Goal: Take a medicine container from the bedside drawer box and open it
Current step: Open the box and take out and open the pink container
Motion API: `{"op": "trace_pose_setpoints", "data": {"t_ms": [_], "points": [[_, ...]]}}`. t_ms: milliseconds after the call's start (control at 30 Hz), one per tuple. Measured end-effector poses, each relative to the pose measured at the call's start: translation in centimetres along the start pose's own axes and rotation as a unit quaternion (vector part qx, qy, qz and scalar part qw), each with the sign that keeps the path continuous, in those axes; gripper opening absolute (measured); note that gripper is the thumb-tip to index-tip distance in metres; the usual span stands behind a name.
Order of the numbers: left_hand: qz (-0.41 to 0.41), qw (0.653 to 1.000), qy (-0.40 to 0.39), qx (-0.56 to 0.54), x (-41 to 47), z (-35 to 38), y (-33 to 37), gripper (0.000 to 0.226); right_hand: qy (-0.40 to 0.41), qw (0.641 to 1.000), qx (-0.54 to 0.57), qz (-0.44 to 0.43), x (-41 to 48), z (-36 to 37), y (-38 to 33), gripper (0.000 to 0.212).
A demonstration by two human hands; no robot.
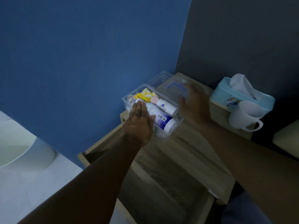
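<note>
A person's left hand (139,122) lies flat, fingers straight and together, on top of a large white bottle (159,116) with a dark blue band and a barcode label. The bottle lies on its side in a clear plastic storage box (176,125) that sits on a wooden bedside table (186,152), at the table's far left corner against a blue wall (89,54). The hand is not closed around the bottle; the thumb rests beside its near flank.

The right hand (193,105) hovers open over the box's right side, fingers spread and blurred, holding nothing. The two hands are apart, the box's contents showing between them.

A smaller white bottle (166,105) lies just beyond the large one, touching it, with a round pink lid (154,99) at its far end. A yellow packet (143,97) and other small packets fill the far end of the box.

The box's clear lid (163,81), fitted with a blue handle (175,88), stands tilted back behind the box.

Along the table's right edge sit a pale blue tissue box (226,96), a white tissue poking from its top, and a white mug (244,117) tipped on its side just in front of it. Below the tabletop a wooden drawer (161,191) stands pulled out.
</note>
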State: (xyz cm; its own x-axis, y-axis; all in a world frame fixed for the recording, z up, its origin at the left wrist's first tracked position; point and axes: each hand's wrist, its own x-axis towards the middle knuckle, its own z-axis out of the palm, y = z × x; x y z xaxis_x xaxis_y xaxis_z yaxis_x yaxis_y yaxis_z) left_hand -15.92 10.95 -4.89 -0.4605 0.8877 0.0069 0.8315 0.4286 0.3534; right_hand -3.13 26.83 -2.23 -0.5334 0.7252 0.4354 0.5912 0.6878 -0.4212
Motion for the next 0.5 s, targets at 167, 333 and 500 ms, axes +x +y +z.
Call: {"op": "trace_pose_setpoints", "data": {"t_ms": [167,333,500], "points": [[0.002,1.000,0.010,0.002,-0.1,0.2,0.0,0.068,-0.164,0.979,-0.005,-0.118,1.8,1.5,-3.5,0.035],[0.010,1.000,0.017,-0.003,0.1,0.6,-0.5,0.068,-0.219,0.970,-0.034,-0.099,3.9,3.3,-4.3,0.037],[-0.003,1.000,0.030,-0.011,0.4,1.7,-1.1,0.069,-0.223,0.968,-0.033,-0.106,4.6,4.0,-4.3,0.030]]}}
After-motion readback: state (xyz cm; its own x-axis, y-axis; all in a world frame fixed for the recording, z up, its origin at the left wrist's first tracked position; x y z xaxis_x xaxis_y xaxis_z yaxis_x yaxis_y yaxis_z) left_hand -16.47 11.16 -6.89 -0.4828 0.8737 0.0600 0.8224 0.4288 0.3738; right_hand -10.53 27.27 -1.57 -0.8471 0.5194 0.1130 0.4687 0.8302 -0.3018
